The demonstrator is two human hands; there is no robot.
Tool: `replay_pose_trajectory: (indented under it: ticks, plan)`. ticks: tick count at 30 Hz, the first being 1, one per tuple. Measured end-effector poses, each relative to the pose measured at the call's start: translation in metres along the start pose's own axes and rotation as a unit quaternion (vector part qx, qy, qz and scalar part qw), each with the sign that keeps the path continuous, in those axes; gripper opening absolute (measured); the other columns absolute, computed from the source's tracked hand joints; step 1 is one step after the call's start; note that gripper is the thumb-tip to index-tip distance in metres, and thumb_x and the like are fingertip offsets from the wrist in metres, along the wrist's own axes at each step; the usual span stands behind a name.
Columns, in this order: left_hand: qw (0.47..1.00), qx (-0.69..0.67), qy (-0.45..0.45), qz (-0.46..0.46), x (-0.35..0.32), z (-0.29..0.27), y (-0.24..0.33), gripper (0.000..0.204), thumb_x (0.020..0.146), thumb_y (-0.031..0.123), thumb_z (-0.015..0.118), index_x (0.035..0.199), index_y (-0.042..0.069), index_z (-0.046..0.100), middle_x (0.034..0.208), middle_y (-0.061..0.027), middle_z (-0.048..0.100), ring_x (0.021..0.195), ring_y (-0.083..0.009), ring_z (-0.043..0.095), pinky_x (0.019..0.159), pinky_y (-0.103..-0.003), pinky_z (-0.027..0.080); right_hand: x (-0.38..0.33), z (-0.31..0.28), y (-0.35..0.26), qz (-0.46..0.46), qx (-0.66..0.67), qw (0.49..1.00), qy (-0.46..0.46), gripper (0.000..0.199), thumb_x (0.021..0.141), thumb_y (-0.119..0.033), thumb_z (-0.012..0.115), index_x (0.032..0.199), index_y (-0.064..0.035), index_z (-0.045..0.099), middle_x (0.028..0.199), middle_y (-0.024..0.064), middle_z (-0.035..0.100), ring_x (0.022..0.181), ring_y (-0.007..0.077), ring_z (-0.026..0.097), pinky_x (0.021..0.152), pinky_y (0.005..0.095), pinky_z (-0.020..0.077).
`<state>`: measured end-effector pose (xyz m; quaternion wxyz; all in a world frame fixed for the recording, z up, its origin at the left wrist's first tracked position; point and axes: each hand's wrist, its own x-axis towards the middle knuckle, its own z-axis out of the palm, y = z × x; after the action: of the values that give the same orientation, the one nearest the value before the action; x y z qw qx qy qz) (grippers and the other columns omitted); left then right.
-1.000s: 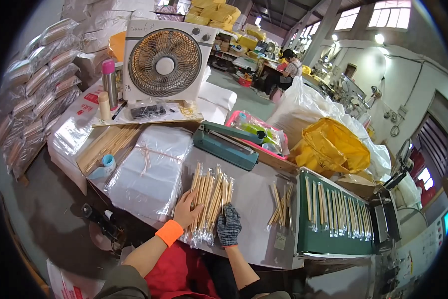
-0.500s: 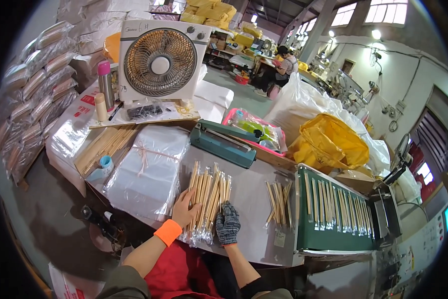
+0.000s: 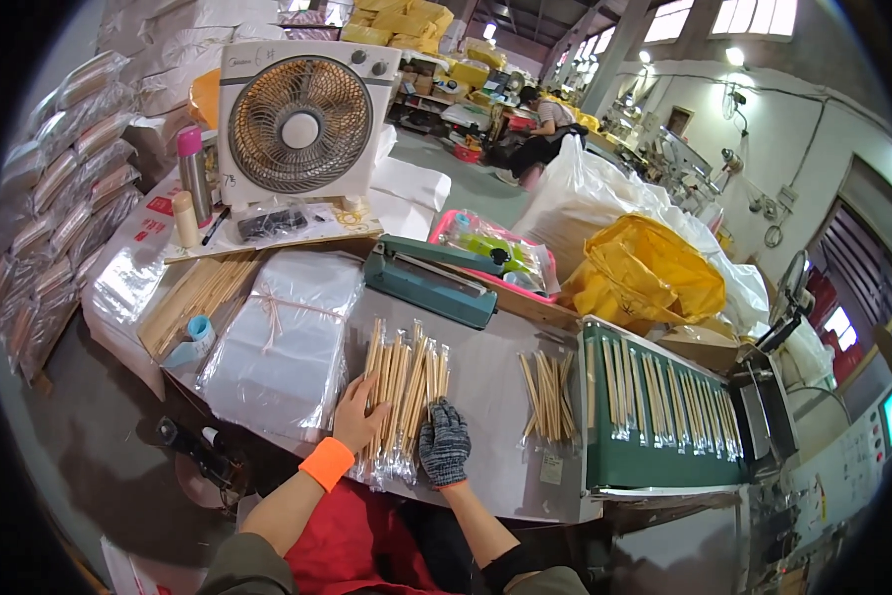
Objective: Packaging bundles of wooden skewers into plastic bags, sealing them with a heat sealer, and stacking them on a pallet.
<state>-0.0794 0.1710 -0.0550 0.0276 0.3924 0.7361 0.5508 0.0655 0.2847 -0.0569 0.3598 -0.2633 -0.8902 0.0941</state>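
A pile of wooden chopsticks in clear plastic sleeves (image 3: 402, 382) lies on the grey table in front of me. My left hand (image 3: 359, 416), bare with an orange wristband, grips the pile's left side, its fingers and thumb resting over the sticks. Against the right side, my right hand (image 3: 445, 446) wears a grey knitted glove, its fingers closed in on the sticks; its fingertips are partly hidden. A smaller loose group of wrapped chopsticks (image 3: 550, 397) lies farther right, touched by neither hand.
Wrapped chopsticks stand in a row on a green conveyor (image 3: 604, 476) at right. Left are a tied stack of clear bags (image 3: 287, 347) and a tape roll (image 3: 200, 329). Behind stand a teal bag sealer (image 3: 431, 288), pink tray (image 3: 553, 283), yellow sack (image 3: 654, 268) and box fan (image 3: 302, 129).
The whole view has shifted slightly. Both hands remain at the sides of the chopstick pile, the gloved one a little lower along it. A person in the background has bent forward.
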Motion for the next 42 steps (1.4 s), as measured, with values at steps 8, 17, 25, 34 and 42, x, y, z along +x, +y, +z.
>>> replay_pose_trajectory:
  ticks: [8,17,25,34,42]
  plan:
    - [1.000,0.007,-0.007,-0.006,0.001,-0.006,0.004,0.055,0.078,0.018,0.063,0.128,0.002,0.045,0.124,-0.0197,0.047,0.115,-0.0342,0.047,0.098,-0.036,0.038,0.063,-0.072,0.092,0.060,-0.335,0.940,-0.027,0.049,0.081,-0.033,0.057,0.122,-0.0082,0.052,0.137,0.0193,0.038,0.122,0.0382,0.041,0.097,0.0457,0.0378]
    - [0.999,0.033,-0.022,0.001,0.002,-0.002,0.010,0.054,0.080,0.017,0.061,0.129,0.002,0.044,0.125,-0.0198,0.047,0.115,-0.0350,0.046,0.099,-0.037,0.037,0.018,-0.067,0.123,0.127,-0.237,0.955,-0.123,0.059,0.081,-0.037,0.055,0.127,-0.0009,0.044,0.128,0.0208,0.047,0.119,0.0328,0.044,0.103,0.0444,0.0316]
    - [0.999,0.023,-0.019,0.019,0.002,0.003,0.001,0.054,0.080,0.017,0.062,0.129,0.002,0.045,0.124,-0.0214,0.048,0.116,-0.0369,0.045,0.099,-0.040,0.036,0.000,-0.039,0.043,0.102,-0.177,0.977,-0.055,0.052,0.078,-0.034,0.058,0.122,-0.0067,0.051,0.118,0.0209,0.053,0.110,0.0373,0.049,0.094,0.0480,0.0393]
    - [0.999,0.025,-0.027,0.025,0.002,0.003,-0.001,0.052,0.080,0.016,0.062,0.128,0.002,0.045,0.124,-0.0204,0.048,0.115,-0.0363,0.046,0.099,-0.039,0.036,0.003,-0.042,0.055,0.119,-0.218,0.968,-0.029,0.057,0.083,-0.043,0.051,0.126,-0.0067,0.049,0.132,0.0161,0.045,0.123,0.0374,0.039,0.105,0.0515,0.0225]
    - [0.999,0.024,-0.027,0.034,0.003,0.002,-0.001,0.052,0.080,0.015,0.062,0.128,0.002,0.045,0.124,-0.0203,0.048,0.115,-0.0354,0.046,0.099,-0.039,0.036,0.016,-0.055,0.098,0.170,-0.183,0.966,-0.070,0.043,0.085,-0.037,0.052,0.114,-0.0059,0.055,0.108,0.0141,0.061,0.109,0.0330,0.051,0.094,0.0471,0.0377]
